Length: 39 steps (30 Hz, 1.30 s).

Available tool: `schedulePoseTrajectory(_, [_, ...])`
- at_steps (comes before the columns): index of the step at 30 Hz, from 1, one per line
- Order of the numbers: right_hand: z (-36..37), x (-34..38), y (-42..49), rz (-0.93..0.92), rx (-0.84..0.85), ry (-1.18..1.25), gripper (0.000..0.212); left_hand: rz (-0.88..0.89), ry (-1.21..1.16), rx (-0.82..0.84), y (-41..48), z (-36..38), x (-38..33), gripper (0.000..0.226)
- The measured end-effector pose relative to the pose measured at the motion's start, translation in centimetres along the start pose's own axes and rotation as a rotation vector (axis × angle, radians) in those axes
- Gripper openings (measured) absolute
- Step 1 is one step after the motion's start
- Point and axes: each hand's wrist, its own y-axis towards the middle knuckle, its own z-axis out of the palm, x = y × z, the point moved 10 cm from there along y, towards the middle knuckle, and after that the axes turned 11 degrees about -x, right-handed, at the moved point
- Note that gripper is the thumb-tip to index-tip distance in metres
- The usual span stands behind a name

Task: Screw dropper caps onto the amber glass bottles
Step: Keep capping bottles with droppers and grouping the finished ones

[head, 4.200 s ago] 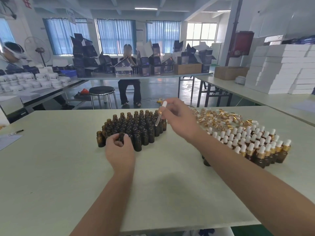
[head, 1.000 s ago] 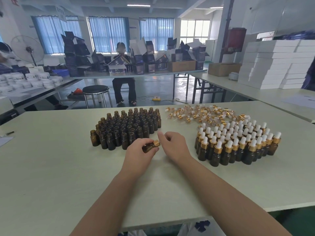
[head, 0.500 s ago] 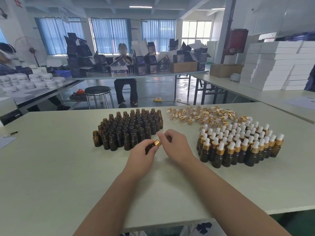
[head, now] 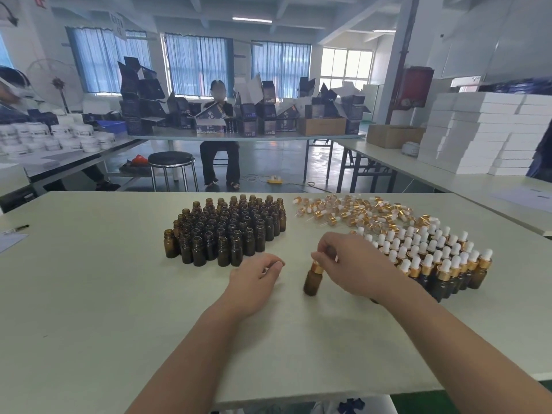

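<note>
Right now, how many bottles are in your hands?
1: a capped amber bottle, held by its cap in the right hand. The left hand holds nothing visible.

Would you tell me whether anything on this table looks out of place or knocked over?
Nothing stands out: only the capped amber glass bottle, pinched at its cap by the right hand, leans slightly.

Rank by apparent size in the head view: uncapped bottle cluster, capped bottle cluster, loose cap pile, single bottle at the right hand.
1. Uncapped bottle cluster and capped bottle cluster: look alike; the right hand hides part of the capped one, so unranked.
2. Loose cap pile.
3. Single bottle.
</note>
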Motion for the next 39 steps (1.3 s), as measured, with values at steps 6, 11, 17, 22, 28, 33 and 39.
schedulePoseTrajectory(6, [-3.1, -1.3, -0.9, -0.075, 0.088, -0.271, 0.021, -0.013, 0.035, 0.013, -0.1, 0.2, 0.3, 0.021])
schedulePoseTrajectory(11, [-4.5, -2.8, -1.9, -0.136, 0.122, -0.396, 0.018, 0.007, 0.069, 0.035, -0.1, 0.5, 0.3, 0.017])
schedulePoseTrajectory(17, [-4.4, -4.4, -2.1, -0.130, 0.129, -0.401, 0.017, 0.002, 0.069, 0.039, -0.1, 0.6, 0.4, 0.014])
schedulePoseTrajectory(22, [-4.2, -4.5, -1.9, -0.171, 0.084, -0.395, 0.018, -0.001, 0.056, 0.046, -0.1, 0.8, 0.6, 0.013])
schedulePoseTrajectory(28, [-3.9, -4.7, -1.9, -0.197, 0.070, -0.419, 0.019, -0.018, -0.051, -0.047, 0.1, 0.2, 1.0, 0.019])
schedulePoseTrajectory(33, [-4.7, -4.2, -1.4, -0.211, 0.024, -0.304, 0.017, -0.124, -0.194, -0.358, 0.4, -3.3, 2.2, 0.022])
schedulePoseTrajectory(39, [-6.6, -9.0, 3.6, 0.022, -0.107, -0.071, 0.012, -0.278, -0.381, -0.566, 0.0, -5.4, 4.3, 0.031])
